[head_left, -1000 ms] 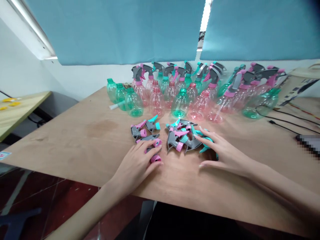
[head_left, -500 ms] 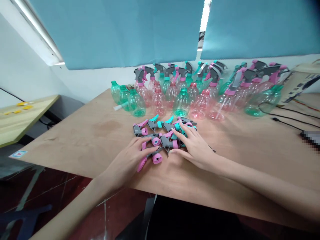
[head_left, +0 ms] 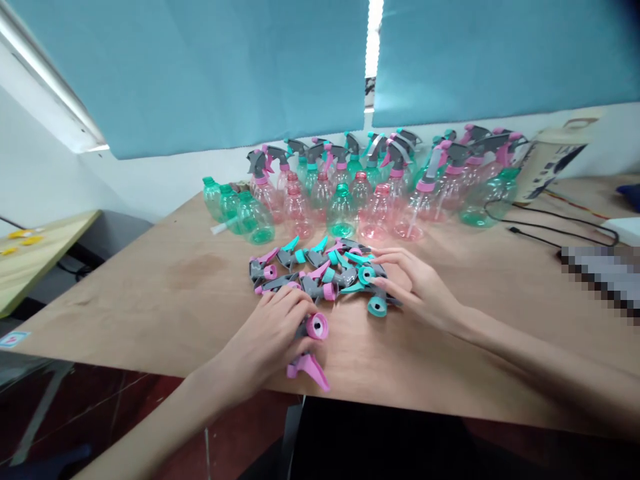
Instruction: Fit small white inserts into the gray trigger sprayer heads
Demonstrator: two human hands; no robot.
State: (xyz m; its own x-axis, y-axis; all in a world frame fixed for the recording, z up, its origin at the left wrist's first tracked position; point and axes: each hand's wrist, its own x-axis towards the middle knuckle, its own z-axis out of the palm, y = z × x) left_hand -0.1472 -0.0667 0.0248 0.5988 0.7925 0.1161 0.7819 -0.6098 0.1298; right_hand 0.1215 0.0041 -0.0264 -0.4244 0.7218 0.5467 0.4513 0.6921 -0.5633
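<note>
My left hand (head_left: 273,330) is closed around a pink-and-grey trigger spray head (head_left: 317,327) near the table's front edge. Its collar faces up, and its pink trigger sticks out below my thumb. At the right end of a pile of loose spray heads (head_left: 317,285), my right hand (head_left: 423,283) has its fingers and thumb around a teal-and-grey spray head (head_left: 367,275); the hand partly hides the grip. Another teal-collared spray head (head_left: 377,307) lies just in front of that thumb. The pile mixes pink and teal collars and triggers on grey bodies.
Behind the pile stand several clear green bottles (head_left: 255,220) and pink bottles (head_left: 299,217), some wearing spray heads. A cream container (head_left: 550,160), black cable (head_left: 537,239) and blurred-out device (head_left: 600,277) are at the right. A yellowish table (head_left: 60,250) is at the left.
My left hand has drawn a pink spray head from the pile toward the table's front edge. My right hand has shifted to the pile's right end. The view has turned slightly right.
</note>
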